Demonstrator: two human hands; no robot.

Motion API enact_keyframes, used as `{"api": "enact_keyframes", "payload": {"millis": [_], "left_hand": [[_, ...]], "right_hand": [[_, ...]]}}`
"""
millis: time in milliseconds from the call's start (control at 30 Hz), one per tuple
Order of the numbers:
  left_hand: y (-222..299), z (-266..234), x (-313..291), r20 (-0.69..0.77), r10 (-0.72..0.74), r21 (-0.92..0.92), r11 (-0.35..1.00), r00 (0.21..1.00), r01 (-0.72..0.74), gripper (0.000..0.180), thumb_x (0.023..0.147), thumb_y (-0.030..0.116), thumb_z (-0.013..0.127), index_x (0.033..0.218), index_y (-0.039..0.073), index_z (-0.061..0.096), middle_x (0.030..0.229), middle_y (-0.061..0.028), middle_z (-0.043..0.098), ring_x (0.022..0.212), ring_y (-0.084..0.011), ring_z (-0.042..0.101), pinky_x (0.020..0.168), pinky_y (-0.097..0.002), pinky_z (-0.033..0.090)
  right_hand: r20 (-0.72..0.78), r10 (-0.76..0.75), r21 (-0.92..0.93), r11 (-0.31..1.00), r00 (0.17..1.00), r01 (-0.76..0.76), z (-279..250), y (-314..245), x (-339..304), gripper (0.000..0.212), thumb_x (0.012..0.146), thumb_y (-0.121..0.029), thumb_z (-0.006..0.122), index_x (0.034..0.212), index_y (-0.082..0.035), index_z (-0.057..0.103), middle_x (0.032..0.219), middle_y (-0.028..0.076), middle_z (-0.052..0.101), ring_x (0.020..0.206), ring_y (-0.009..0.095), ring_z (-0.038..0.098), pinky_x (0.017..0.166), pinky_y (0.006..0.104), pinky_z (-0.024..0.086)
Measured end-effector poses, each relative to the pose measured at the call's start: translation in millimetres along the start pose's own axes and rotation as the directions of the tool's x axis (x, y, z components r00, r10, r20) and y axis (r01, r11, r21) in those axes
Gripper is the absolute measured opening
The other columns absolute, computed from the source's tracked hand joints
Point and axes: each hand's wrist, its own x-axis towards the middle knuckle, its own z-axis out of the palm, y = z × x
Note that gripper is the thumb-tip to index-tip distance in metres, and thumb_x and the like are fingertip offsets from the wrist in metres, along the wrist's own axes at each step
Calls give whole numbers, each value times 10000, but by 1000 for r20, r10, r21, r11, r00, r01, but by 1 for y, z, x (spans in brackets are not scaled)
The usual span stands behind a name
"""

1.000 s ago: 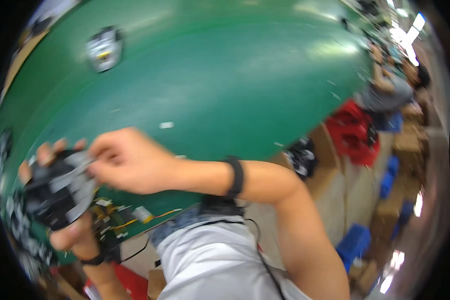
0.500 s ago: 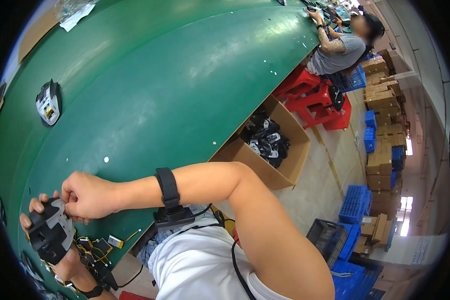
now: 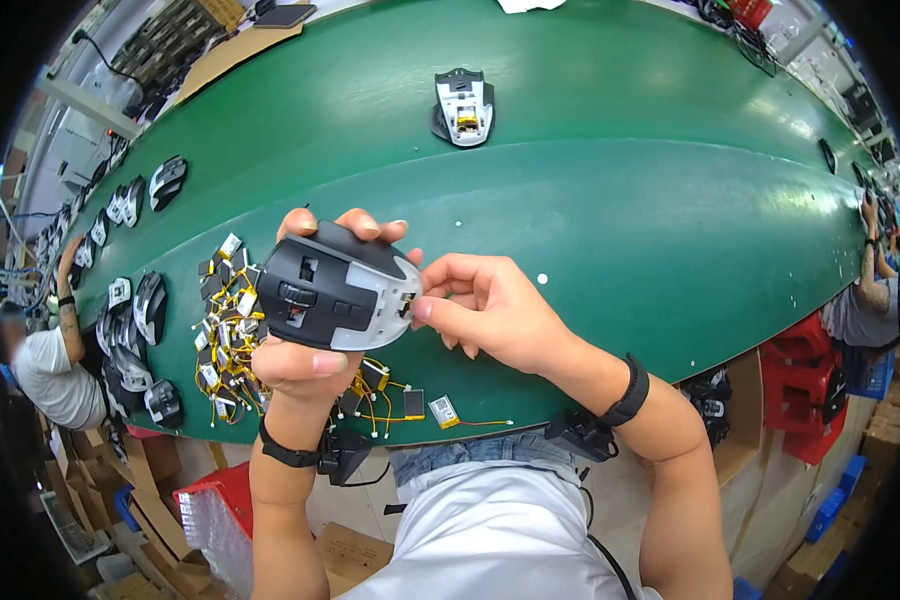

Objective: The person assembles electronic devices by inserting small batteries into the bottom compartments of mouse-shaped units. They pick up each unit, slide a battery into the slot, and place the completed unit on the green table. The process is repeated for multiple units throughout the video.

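Note:
A black and grey computer mouse (image 3: 345, 305) is lifted above the near part of the green table. My left hand (image 3: 295, 368) grips its body, thumb on the near side and fingers around the far side. At the light grey end, the thumb and index finger of my right hand (image 3: 505, 315) pinch together by a small opening. Whatever lies between those fingertips is hidden. Below and beside the mouse lies a heap of small flat batteries (image 3: 208, 375) with yellow wires. One silver battery (image 3: 443, 411) rests apart near the table's front edge.
Another mouse (image 3: 463, 110), its yellow part exposed, lies farther back on the green table (image 3: 610, 210). Several mice (image 3: 148, 308) are grouped at left, near a seated person (image 3: 45, 375). A second person (image 3: 870, 300) works at far right. Red stools (image 3: 800, 375) stand beside the table.
My view has swung left, so the held mouse now appears near the middle. My left hand keeps its grip, and my right hand remains at the mouse's grey end.

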Motion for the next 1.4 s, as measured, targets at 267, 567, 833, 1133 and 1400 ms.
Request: {"api": "enact_keyframes", "payload": {"millis": [267,567,833,1133,1400], "left_hand": [[0,-6,1,61,-8,-6,1000,998,9,825,478,89,668,1256,203,420,1214,-185,508,1272,-411,454,1091,-534,396],[0,-10,4,137,-57,-17,998,989,60,827,447,99,679,1222,228,420,1166,-107,493,1257,-374,450,1147,-568,326],[-4,-18,2,173,-42,27,999,984,37,878,442,137,679,1272,217,404,1190,-107,482,1261,-377,444,1139,-569,344],[-5,-9,0,-10,-85,5,996,996,85,900,502,136,681,1349,164,380,1265,-141,454,1285,-398,435,1112,-592,364],[18,-7,4,-92,-32,42,998,995,36,922,716,367,633,1488,33,256,1372,-232,448,1225,-369,507,1018,-574,459]], "right_hand": [[-10,-10,20,1000,1000,10,2,2,0,243,902,-186,671,1028,15,618,902,34,660,678,56,599,535,203,456],[-12,12,14,1000,1000,-12,1,-1,0,224,903,-179,674,984,23,625,821,23,666,711,76,635,610,214,493],[24,-26,93,995,999,24,2,10,4,215,908,-139,644,992,58,626,862,86,681,779,123,654,724,250,531],[-31,68,77,995,997,-66,0,7,7,211,881,-140,661,977,47,641,851,67,681,688,92,625,642,227,510],[-46,-199,-380,910,979,168,-6,-14,-10,182,827,-164,729,942,-24,706,772,-23,690,519,0,460,470,173,362]]}}
